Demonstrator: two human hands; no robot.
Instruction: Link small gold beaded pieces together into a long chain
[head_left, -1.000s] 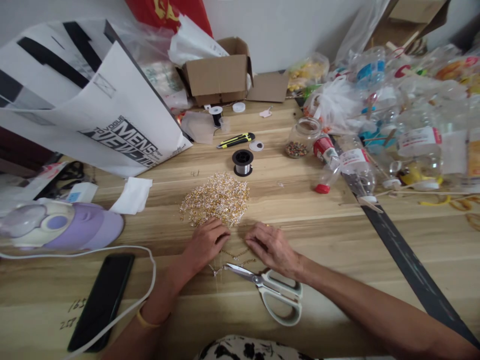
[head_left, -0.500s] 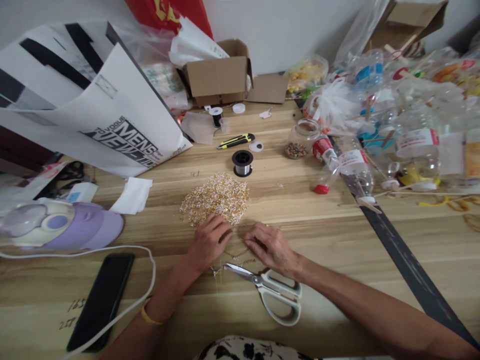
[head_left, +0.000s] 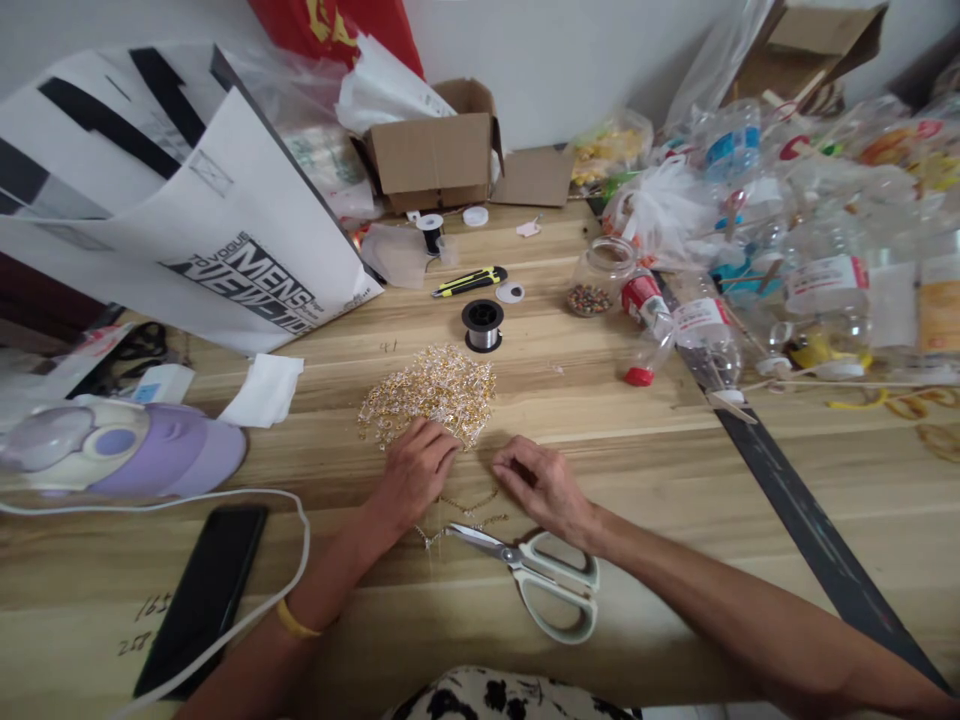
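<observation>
Beaded strand: a thin gold-coloured beaded strand (head_left: 468, 509) sags in a shallow curve between the two grips and a little nearer the body; its right end runs up close to the right fingertips.
Right grip: the right grip (head_left: 538, 487) has its thumb and forefinger drawn together; whether they pinch the strand or a fine thread, I cannot tell. A light, steady hold here would best keep the end from slipping.
Left grip: the left grip (head_left: 417, 470) has bent fingers at the near edge of the pile; what sits between the fingertips is hidden.
Bead pile: a loose heap of tiny gold and clear beads (head_left: 431, 392) spreads just beyond the left grip. Working from its thin near edge, one piece at a time, should scatter least.
Scissors: steel scissors with off-white handles (head_left: 512, 556) lie below the right grip, tip beside another beaded length. Moving the strand clear of that tip would avoid snags.
Wire spool: a black spool of silvery wire (head_left: 483, 327) stands beyond the pile, well ahead of both grips.
Bench: the pale wood-grain bench (head_left: 630, 450) beneath both grips suits resting the wrists for fine finger work.
</observation>
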